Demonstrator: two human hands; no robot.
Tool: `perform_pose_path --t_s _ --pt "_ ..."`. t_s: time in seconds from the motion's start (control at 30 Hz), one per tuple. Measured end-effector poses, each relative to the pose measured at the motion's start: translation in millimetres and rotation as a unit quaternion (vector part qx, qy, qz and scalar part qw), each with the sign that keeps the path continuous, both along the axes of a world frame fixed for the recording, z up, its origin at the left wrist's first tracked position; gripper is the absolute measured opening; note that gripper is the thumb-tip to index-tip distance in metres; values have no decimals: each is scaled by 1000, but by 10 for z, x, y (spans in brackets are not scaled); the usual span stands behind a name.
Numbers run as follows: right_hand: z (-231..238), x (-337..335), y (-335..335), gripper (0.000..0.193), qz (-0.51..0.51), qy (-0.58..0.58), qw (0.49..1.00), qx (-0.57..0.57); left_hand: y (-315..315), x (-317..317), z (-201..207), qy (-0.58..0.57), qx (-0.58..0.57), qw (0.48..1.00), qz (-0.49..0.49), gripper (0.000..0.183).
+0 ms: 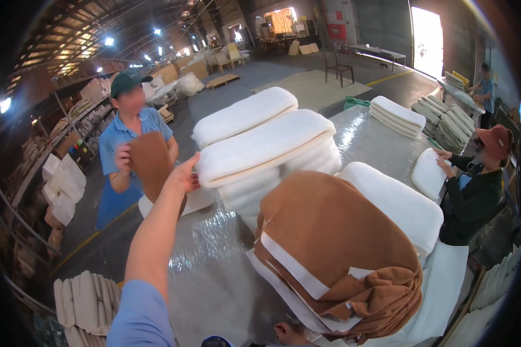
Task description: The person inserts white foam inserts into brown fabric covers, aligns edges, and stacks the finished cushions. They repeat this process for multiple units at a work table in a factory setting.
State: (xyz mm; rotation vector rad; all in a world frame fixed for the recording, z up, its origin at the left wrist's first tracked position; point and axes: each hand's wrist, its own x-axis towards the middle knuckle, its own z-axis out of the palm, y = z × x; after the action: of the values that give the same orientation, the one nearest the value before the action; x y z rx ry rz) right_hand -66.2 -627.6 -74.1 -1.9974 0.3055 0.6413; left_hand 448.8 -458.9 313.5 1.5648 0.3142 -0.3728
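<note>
My left hand (184, 175) reaches far across the table, thumb and fingers apart, at the left end of a thick white foam pad (266, 147). That pad lies on a stack of folded white pads (246, 194), with another white pad (246, 117) behind it. At the lower edge only a small part of my right hand (289, 333) shows, beside a heap of brown fabric covers (336, 225) with white lining; its fingers are hidden. Across the table, a co-worker in a blue shirt (139, 127) holds up a brown fabric piece (150, 159).
The table (208, 289) has a shiny, film-like top. More white pads (396, 115) lie at its far right, where a second co-worker (474, 185) handles a white pad (428, 173). Grey rolled pads (87, 301) are stacked at lower left. A chair (338, 69) stands beyond.
</note>
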Motion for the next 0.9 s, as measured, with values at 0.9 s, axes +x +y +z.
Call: perform_pose_path --t_s 0.9 --pt "202 -68 110 33 -176 -38 972 153 1210 -2905 490 -219 -335 911 94 60"
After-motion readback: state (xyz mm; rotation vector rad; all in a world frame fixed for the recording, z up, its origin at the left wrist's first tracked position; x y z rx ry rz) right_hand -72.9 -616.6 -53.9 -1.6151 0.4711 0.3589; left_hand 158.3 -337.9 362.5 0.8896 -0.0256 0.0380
